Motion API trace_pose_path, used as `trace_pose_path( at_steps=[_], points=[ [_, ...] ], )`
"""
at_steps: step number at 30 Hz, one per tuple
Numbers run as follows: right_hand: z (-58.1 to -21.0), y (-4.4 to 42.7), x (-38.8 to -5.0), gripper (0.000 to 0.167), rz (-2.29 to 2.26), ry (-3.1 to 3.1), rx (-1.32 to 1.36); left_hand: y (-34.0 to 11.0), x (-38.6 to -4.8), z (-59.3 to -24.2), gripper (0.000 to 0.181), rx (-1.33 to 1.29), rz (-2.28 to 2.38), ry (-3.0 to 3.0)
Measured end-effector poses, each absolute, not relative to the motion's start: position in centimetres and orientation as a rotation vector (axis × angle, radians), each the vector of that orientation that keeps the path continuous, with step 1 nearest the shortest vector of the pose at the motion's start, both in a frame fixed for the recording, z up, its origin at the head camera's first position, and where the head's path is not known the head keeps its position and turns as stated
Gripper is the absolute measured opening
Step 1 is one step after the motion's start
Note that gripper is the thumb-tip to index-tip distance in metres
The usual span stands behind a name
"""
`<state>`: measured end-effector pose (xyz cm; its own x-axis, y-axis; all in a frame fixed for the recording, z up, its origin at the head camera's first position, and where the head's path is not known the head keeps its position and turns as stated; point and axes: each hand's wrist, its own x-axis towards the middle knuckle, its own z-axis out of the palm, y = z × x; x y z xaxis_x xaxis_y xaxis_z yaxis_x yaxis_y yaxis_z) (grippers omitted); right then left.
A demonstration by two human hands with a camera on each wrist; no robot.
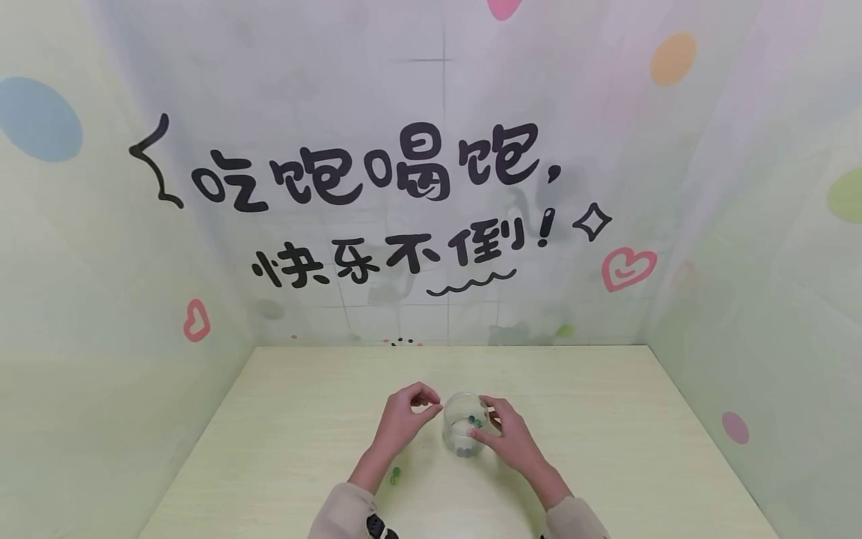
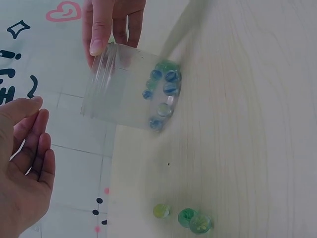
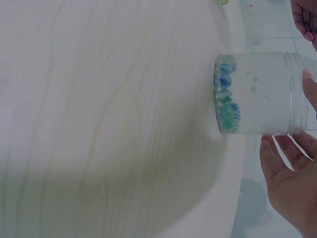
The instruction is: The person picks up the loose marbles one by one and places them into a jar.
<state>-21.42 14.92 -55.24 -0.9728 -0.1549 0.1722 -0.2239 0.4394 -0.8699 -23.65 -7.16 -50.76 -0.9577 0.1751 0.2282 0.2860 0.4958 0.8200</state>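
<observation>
A clear jar (image 1: 463, 404) with a threaded rim stands upright on the table, with blue and green marbles (image 2: 171, 88) gathered at its bottom. My right hand (image 1: 512, 438) grips it near the rim, thumb on one side and fingers on the other. Beside the rim, to the left, is my left hand (image 1: 404, 414), apart from the jar. Its thumb tip meets the index finger, the other fingers curl loosely, and no object shows between them. On the table by the left forearm lie a yellow-green marble (image 2: 161, 210) and two green marbles, one being this green marble (image 2: 187, 217).
The pale wood-grain table (image 1: 303, 419) ends at a back wall (image 1: 444, 90) printed with black lettering. Side walls (image 1: 774, 299) with coloured spots and hearts enclose it. A tiny dark speck (image 2: 168, 164) lies between the jar and the loose marbles.
</observation>
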Motion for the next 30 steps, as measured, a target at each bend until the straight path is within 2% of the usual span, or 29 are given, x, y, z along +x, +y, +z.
trace_pose_path(
  at_steps=[30],
  points=[
    [-55.3,14.9,-21.3,0.06,1.614,-2.592,0.343,-9.9,-23.0,-53.2,0.007,-0.287,-1.469,-2.639]
  ],
)
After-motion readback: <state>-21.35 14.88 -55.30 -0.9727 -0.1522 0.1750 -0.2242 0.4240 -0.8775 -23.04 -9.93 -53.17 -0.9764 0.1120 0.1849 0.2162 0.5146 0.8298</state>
